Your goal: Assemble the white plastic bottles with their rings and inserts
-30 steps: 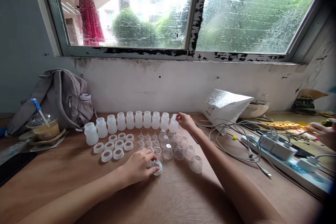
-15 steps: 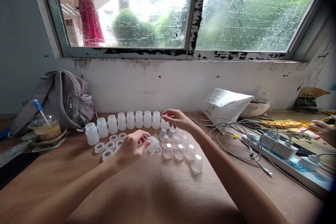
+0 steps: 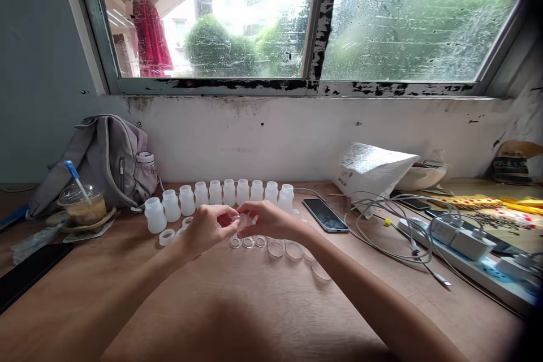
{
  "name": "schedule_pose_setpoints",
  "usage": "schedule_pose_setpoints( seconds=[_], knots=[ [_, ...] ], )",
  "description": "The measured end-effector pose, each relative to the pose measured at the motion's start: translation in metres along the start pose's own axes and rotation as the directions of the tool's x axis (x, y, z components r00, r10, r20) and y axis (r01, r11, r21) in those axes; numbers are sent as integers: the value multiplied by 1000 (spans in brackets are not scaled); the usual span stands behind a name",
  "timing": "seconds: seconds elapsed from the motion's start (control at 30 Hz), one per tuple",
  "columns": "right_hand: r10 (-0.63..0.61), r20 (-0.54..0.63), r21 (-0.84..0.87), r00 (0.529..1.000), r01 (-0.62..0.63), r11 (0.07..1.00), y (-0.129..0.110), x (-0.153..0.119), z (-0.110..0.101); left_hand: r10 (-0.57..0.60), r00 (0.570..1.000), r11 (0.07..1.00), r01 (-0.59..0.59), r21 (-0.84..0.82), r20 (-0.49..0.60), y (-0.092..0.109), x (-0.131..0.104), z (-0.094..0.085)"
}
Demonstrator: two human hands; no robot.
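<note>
Frosted bottles (image 3: 155, 216) stand in a curved row along the back of the wooden table. My left hand (image 3: 208, 226) and my right hand (image 3: 265, 219) meet in front of the row, fingers pinched round a small clear piece (image 3: 241, 222) whose exact shape is partly hidden. White rings (image 3: 167, 237) lie left of my left hand, some covered by it. Under my fingers lie small clear rings (image 3: 248, 242). Clear domed caps (image 3: 294, 249) sit beneath and beside my right hand, mostly hidden by the hand and forearm.
A phone (image 3: 326, 215) lies right of the bottles, near tangled cables (image 3: 382, 237) and a power strip (image 3: 462, 257). Behind is a silver-white bag (image 3: 373, 172). At the left are a grey backpack (image 3: 114, 161), a drink cup (image 3: 87, 206) and a black device (image 3: 34, 271).
My right hand has moved from the right end of the bottle row to meet my left hand at the small clear piece. The other person's hand at the far right is gone from view.
</note>
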State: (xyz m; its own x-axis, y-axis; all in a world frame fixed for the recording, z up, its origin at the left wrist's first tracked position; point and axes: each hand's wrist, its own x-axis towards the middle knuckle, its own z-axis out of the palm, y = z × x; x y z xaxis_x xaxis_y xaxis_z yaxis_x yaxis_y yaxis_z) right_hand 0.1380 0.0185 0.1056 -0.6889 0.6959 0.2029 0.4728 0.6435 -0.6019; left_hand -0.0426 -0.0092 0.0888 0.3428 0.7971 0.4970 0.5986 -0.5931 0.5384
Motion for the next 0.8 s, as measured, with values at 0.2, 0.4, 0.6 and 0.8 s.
schedule_pose_setpoints(
  seconds=[0.2,0.4,0.6,0.8],
  knots=[
    [15,5,-111,1000,-14,994,2,2,6,1,998,1000,-3,28,57,-4,0,4],
    [8,5,-143,1000,-7,990,6,3,8,30,995,997,-37,67,91,-4,1,4],
    [-2,18,-166,1000,5,986,4,1,5,105,989,993,-110,48,100,-10,3,0],
    [-52,108,-195,993,73,978,5,0,-5,142,972,990,-134,-51,189,-10,4,-5]
  ],
)
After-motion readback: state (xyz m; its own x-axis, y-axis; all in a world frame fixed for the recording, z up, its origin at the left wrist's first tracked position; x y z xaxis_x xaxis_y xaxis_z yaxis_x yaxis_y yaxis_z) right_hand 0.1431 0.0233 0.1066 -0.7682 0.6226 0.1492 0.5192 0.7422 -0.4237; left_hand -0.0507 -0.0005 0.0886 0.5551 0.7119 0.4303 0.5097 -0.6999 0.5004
